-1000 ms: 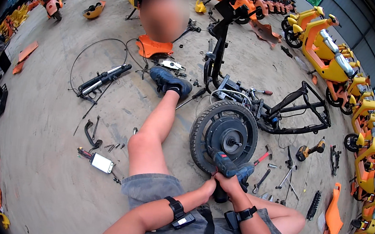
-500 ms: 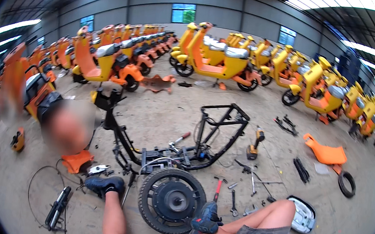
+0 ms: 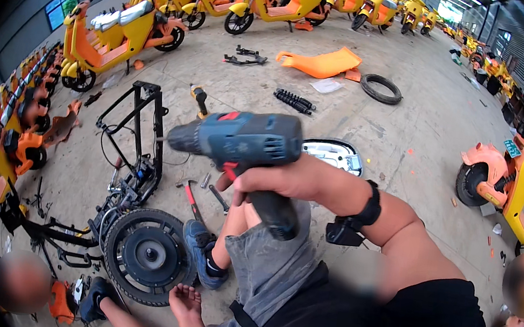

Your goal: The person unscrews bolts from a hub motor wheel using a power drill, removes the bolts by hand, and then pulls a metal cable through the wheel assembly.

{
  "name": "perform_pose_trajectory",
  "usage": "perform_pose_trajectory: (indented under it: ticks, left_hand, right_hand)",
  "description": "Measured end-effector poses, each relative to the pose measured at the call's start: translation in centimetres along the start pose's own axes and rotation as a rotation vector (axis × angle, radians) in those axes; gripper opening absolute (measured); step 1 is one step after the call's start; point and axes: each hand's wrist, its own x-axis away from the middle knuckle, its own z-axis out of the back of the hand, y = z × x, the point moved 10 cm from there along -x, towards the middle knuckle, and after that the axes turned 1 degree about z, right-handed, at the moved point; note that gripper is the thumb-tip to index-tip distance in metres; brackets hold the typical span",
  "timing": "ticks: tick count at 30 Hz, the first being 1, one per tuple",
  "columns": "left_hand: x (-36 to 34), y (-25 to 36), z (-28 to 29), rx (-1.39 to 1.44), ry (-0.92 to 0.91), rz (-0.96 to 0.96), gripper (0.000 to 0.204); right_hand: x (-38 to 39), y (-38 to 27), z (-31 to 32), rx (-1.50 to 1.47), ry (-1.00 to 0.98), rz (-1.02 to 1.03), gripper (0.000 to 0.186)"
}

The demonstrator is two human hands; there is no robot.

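My right hand (image 3: 289,179) is wrapped round the grip of a blue-grey cordless drill (image 3: 252,137), lifted high with its chuck toward the left. My left hand (image 3: 187,305) hangs low near the tyre, palm up, its fingers apart and slightly curled, holding nothing. Beside my shoe is a hub-motor wheel (image 3: 149,253) with a black tyre, next to a bare black scooter frame (image 3: 158,144). A red-handled hammer (image 3: 193,199) lies on the floor between the frame and my leg.
Behind the raised drill stands a yellow cordless drill (image 3: 200,100). Farther out are an orange body panel (image 3: 320,63), a loose tyre (image 3: 381,89), shock absorbers (image 3: 294,101) and a white-lined tray (image 3: 349,158). Yellow scooters (image 3: 285,0) line the back; another scooter (image 3: 513,188) stands at right. A person (image 3: 18,281) is at lower left.
The view has swung to the right. My right hand has raised the drill from beside the wheel to in front of me. My left hand has come apart from it.
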Motion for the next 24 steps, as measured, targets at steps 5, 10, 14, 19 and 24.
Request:
perform_pose_trajectory:
  ticks: [5, 10, 14, 19, 24]
  left_hand:
    - [0.0, -0.6, -2.7, -0.044, -0.106, 0.048, 0.016]
    - [-2.8, 1.4, -0.2, -0.022, -0.204, 0.027, 0.014]
    - [-3.1, -0.3, 0.3, -0.037, -0.205, 0.057, 0.015]
    - [-4.8, 1.5, 4.8, -0.015, -0.065, -0.089, 0.016]
    - [2.1, 6.8, 2.2, -0.023, 0.194, -0.491, 0.067]
  right_hand:
    - [10.2, -3.5, 9.8, 0.289, 0.321, 0.158, 0.024]
    - [12.0, 12.0, 19.2, 0.826, 0.548, -0.208, 0.040]
    - [11.5, 23.1, 22.0, 1.257, 0.400, -0.643, 0.033]
    - [8.8, 32.2, 21.7, 1.406, 0.203, -0.722, 0.029]
    - [5.0, 36.4, 22.4, 1.432, 0.136, -0.686, 0.028]
